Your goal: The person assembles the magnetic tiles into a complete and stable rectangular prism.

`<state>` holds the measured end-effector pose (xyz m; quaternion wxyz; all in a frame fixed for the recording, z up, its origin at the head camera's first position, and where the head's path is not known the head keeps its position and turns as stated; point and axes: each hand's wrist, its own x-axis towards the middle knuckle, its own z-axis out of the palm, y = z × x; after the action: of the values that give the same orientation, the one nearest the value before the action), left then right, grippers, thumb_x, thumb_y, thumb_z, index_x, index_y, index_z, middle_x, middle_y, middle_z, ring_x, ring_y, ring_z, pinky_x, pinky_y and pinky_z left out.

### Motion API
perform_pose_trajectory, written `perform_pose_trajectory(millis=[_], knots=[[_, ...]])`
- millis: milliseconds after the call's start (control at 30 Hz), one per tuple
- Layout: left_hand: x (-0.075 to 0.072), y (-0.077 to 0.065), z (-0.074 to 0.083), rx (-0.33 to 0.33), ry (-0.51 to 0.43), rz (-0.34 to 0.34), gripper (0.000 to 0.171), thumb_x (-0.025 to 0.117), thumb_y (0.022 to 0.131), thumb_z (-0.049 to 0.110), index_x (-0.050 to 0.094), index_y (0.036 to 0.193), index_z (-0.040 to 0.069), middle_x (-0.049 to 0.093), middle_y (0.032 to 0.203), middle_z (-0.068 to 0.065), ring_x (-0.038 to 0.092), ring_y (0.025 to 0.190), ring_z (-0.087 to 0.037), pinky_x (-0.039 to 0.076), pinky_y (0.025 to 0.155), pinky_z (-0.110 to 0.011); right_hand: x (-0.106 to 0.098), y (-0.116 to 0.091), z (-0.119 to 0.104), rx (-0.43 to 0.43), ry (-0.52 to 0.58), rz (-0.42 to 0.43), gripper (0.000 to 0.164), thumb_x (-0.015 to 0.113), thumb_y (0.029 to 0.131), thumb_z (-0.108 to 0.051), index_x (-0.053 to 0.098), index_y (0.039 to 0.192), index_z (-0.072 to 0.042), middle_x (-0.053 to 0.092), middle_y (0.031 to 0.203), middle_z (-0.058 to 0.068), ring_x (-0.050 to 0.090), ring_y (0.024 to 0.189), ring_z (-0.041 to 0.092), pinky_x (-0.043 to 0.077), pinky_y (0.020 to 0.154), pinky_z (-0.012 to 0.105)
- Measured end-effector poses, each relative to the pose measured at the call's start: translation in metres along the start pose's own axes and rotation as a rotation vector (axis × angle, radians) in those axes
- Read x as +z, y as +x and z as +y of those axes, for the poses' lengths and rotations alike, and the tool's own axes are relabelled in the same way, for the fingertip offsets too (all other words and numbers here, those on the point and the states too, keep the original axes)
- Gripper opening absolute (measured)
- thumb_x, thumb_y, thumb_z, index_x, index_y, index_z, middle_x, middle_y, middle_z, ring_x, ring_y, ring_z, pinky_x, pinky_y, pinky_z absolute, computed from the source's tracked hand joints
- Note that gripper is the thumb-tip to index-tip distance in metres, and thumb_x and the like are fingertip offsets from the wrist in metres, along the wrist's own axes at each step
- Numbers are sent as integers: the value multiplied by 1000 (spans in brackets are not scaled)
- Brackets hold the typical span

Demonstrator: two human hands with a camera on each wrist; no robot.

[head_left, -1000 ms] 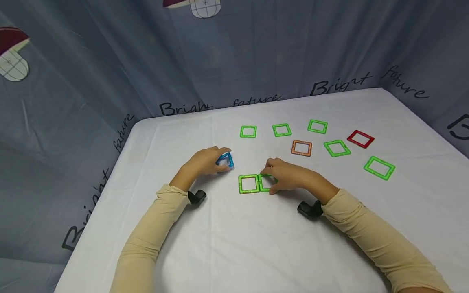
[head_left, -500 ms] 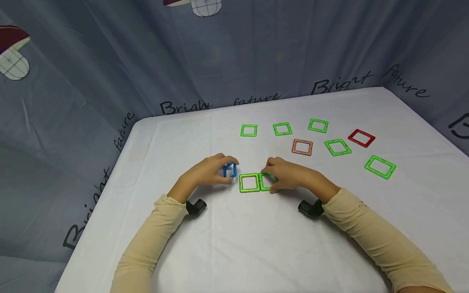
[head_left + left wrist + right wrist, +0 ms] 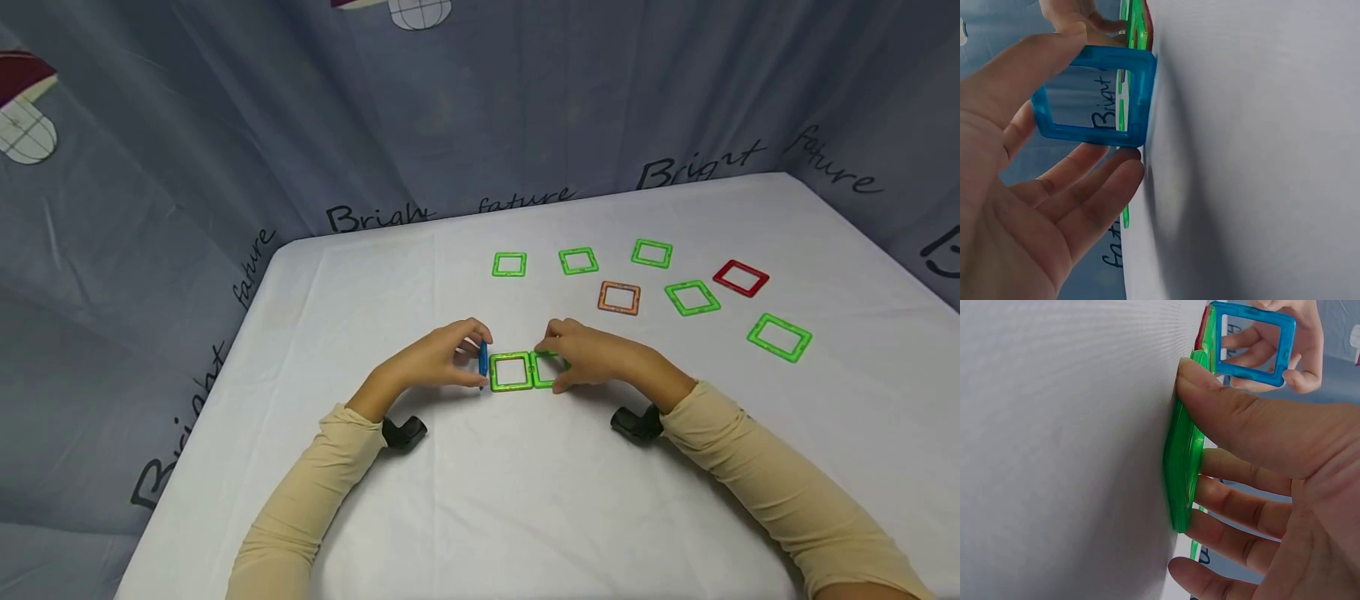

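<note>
The left hand [image 3: 442, 354] pinches the blue square frame [image 3: 483, 362] between thumb and fingertips, thumb on its near edge, fingers on its far one. The frame stands upright on edge just left of the left green frame [image 3: 512, 387]; whether the two touch, I cannot tell. The right hand [image 3: 588, 357] grips the right green frame [image 3: 1179, 462] across its near and far edges; that piece lies flat on the bench [image 3: 480, 500], side by side with the left green one. The blue frame looks like light, stiff plastic, smooth enough to twist if held loosely, and unlikely to break under a modest squeeze. Its open middle leaves only narrow bars to grasp, so two opposite edges seem the best hold, keeping the lower one free. An orange frame [image 3: 618, 312] and a red frame [image 3: 731, 288] lie farther right.
</note>
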<state>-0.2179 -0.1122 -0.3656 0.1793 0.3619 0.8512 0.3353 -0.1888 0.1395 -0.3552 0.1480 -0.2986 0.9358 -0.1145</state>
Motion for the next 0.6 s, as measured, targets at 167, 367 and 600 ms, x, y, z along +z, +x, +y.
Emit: perform_pose_trajectory(millis=[167,367,600], knots=[[3,-1,-2,24,-49,4,53,77,73,14,44,114,5,51,117,-9,56,107,-20,50,85,-26,-1,-1,0,-8,-1,4,59,77,72,-26,56,123,-3,50,112,8,44,100,20,43,83,33],[3,-3,5,32,-104,-9,54,75,74,11,42,115,1,48,119,-15,56,109,-24,49,88,-28,-1,-1,1,-24,-20,7,60,77,71,-27,56,122,-4,50,111,8,44,100,21,42,80,32],[5,-1,1,28,-91,-4,55,76,74,12,42,116,1,48,119,-13,56,108,-22,49,86,-25,0,-1,2,-22,-16,6,60,77,72,-27,56,123,-3,50,111,9,44,98,20,41,78,31]])
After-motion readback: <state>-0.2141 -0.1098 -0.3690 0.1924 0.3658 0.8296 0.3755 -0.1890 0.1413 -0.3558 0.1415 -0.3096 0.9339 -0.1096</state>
